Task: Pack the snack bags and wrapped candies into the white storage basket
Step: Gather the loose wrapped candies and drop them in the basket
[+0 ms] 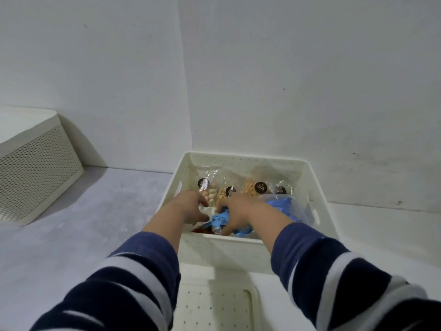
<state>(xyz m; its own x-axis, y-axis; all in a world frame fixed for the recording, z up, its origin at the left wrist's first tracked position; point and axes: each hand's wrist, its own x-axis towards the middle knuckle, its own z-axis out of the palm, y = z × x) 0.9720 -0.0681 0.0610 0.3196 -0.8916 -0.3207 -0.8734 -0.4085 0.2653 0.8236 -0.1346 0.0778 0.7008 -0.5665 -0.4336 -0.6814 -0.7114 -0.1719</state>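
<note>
Blue candies [220, 222] lie heaped in the basket [319, 185] right under my hands, beneath my right hand [238, 211], with the snack bags [253, 187] standing in a row just beyond both. My left hand [188, 206] is close alongside. Whether either grip is spread or pinching, I cannot tell.

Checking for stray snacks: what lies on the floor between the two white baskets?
Head view: bare grey floor between the perforated white basket and the white storage basket.
</note>
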